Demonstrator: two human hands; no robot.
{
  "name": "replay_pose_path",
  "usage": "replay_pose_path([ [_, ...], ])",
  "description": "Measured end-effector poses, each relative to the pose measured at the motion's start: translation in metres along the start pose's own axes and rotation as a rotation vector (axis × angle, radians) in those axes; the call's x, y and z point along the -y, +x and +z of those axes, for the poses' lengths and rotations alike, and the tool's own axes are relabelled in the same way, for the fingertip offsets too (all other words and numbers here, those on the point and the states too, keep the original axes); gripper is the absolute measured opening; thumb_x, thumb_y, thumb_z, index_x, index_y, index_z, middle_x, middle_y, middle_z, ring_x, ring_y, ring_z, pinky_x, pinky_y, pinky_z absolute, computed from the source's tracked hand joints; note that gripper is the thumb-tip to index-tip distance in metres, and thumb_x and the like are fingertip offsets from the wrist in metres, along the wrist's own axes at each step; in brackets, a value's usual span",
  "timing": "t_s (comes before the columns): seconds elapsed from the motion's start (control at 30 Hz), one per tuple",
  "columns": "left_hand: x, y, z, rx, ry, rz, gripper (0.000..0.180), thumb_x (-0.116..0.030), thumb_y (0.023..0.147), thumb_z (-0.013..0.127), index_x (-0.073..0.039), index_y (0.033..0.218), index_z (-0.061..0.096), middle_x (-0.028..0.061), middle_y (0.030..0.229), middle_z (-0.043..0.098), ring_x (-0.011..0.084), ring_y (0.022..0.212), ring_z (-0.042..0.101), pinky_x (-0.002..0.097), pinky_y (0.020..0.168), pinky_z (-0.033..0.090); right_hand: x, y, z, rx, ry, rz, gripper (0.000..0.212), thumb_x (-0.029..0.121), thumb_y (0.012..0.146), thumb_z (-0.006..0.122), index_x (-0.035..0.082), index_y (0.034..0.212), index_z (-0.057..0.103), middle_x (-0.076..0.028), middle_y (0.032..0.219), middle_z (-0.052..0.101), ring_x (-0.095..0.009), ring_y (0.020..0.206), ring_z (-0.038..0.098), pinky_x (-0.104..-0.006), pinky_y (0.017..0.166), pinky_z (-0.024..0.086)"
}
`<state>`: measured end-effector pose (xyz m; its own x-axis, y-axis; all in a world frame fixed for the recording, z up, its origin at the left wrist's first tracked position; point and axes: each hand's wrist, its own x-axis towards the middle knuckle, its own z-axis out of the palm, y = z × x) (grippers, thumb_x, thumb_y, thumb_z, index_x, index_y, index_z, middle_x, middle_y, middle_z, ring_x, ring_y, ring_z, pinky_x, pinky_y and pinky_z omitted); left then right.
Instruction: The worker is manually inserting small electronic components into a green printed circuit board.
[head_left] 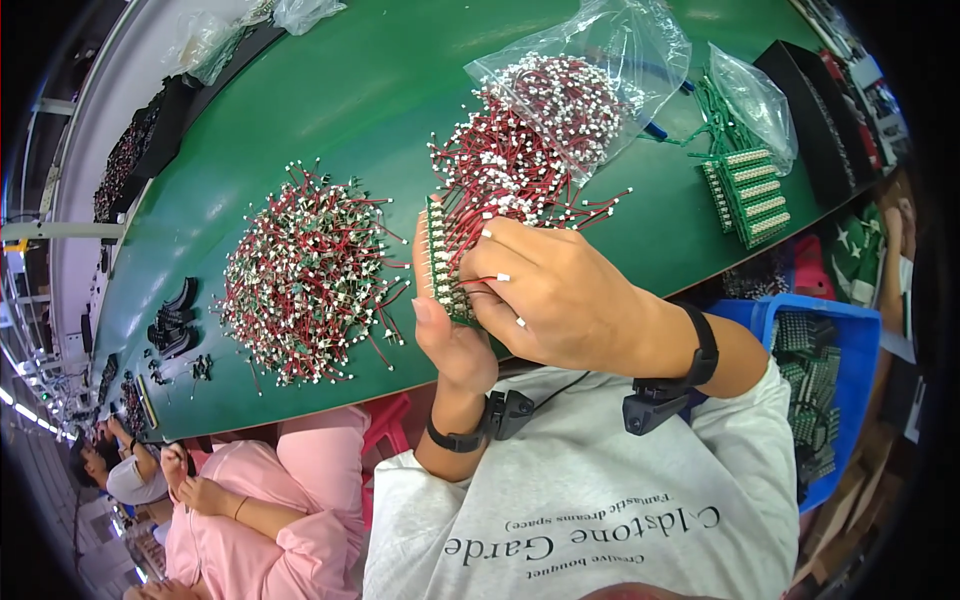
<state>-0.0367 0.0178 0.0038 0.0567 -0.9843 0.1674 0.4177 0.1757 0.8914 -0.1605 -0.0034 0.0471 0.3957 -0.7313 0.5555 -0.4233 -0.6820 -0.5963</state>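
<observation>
My left hand (pixel 462 355) grips a narrow green circuit board strip (pixel 437 250) and holds it upright above the table, thumb on the near side. A row of white connectors runs down the strip, with red wires leading off its right side. At the strip's right edge, my right hand (pixel 565 290) is closed in a pinch on a short red wire cable; one white plug (pixel 503 278) sticks out between its fingers. The exact fingertip contact is hidden behind the knuckles. Just beyond both hands lies a heap of red wire cables with white plugs (pixel 480 150).
Left of my hands spreads a pile of wired small boards (pixel 305 280). A clear plastic bag (pixel 640 60) partly covers the far heap. Stacked green board strips (pixel 750 195) sit at right, above a blue bin (pixel 850 400) of boards. A person in pink (pixel 260 480) sits at left.
</observation>
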Motion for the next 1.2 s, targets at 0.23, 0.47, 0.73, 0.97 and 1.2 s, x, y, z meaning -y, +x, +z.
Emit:
replay_pose_path([
  [0.23, -0.002, 0.001, -0.002, 0.052, 0.048, -0.039, 0.076, -0.056, 0.093, 0.03, 0.002, 0.142, 0.039, 0.015, 0.133, 0.054, 0.0248, 0.124, 0.051, 0.0399, 0.104, 0.038, -0.002, -0.002, -0.005, -0.033, 0.022, 0.017, 0.022, -0.007, 0.071, 0.066, 0.002, 0.087, 0.055, -0.008, 0.079, 0.054, -0.027, 0.064, 0.058, -0.0365, 0.053, 0.047],
  [0.47, -0.001, 0.003, -0.001, 0.097, -0.01, -0.06, 0.08, -0.058, 0.093, 0.031, 0.004, 0.144, 0.035, 0.0154, 0.132, 0.053, 0.0251, 0.122, 0.051, 0.0393, 0.104, 0.037, -0.002, -0.002, 0.0, -0.053, 0.073, 0.056, 0.024, -0.007, 0.07, 0.068, 0.002, 0.089, 0.056, -0.009, 0.078, 0.056, -0.028, 0.065, 0.058, -0.0359, 0.054, 0.047],
  [0.73, -0.018, 0.021, -0.067, -0.202, -0.341, 0.108, 0.077, -0.057, 0.094, 0.032, 0.003, 0.141, 0.041, 0.0259, 0.131, 0.054, 0.0412, 0.117, 0.057, 0.061, 0.095, 0.047, -0.031, 0.002, -0.033, -0.157, 0.058, 0.152, 0.015, -0.001, 0.076, 0.072, 0.001, 0.09, 0.067, -0.009, 0.087, 0.062, -0.024, 0.072, 0.062, -0.0315, 0.062, 0.05],
  [0.97, -0.017, 0.016, -0.061, -0.336, -0.338, 0.115, 0.073, -0.055, 0.094, 0.034, 0.0, 0.141, 0.042, 0.0201, 0.134, 0.054, 0.0436, 0.106, 0.061, 0.0587, 0.09, 0.049, -0.06, -0.004, 0.0, 0.112, -0.218, 0.118, 0.019, 0.005, 0.077, 0.072, 0.007, 0.095, 0.068, -0.008, 0.095, 0.058, -0.026, 0.084, 0.061, -0.0375, 0.069, 0.051],
  [1.2, -0.018, 0.019, -0.063, -0.421, -0.366, 0.205, 0.073, -0.055, 0.093, 0.035, 0.001, 0.138, 0.044, 0.0198, 0.133, 0.053, 0.0371, 0.114, 0.057, 0.0554, 0.095, 0.047, -0.065, 0.027, 0.038, 0.13, -0.261, 0.034, 0.012, 0.011, 0.079, 0.071, 0.008, 0.089, 0.067, -0.008, 0.092, 0.056, -0.027, 0.085, 0.059, -0.0385, 0.07, 0.051],
])
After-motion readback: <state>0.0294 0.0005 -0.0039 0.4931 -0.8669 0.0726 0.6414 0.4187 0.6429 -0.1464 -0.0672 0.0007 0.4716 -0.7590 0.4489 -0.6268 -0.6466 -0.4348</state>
